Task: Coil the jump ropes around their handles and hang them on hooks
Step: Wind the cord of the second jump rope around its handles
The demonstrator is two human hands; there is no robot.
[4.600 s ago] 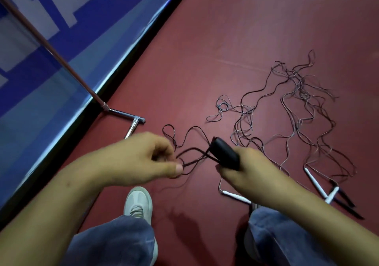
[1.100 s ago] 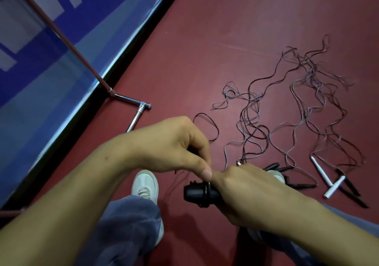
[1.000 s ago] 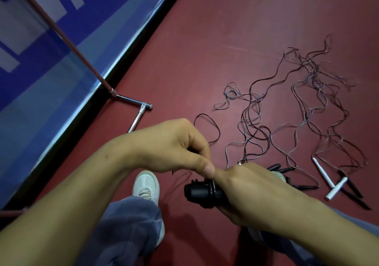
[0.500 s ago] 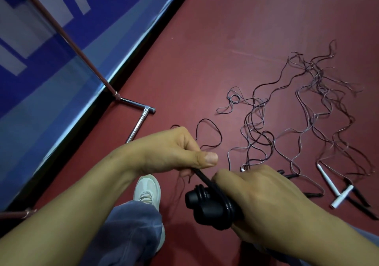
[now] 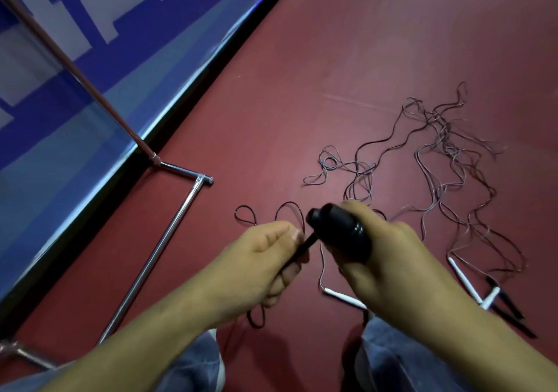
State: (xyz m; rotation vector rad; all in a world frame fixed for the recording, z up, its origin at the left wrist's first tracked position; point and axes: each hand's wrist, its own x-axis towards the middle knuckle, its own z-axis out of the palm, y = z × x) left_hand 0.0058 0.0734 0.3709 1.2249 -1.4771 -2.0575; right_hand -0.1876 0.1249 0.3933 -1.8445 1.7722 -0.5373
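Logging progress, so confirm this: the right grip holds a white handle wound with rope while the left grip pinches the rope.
Wrong colour: the head view shows the right grip holding a black handle wound with rope while the left grip pinches the rope.

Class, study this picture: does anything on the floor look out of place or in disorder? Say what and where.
Yes. At the right, loose jump ropes sprawl in a tangle over the red floor, with white handles and black handles lying crossed at its near edge; none is coiled.

handle point(image 5: 338, 231) raised, thicker with rope point(image 5: 311, 241), left grip point(image 5: 265, 258) lower
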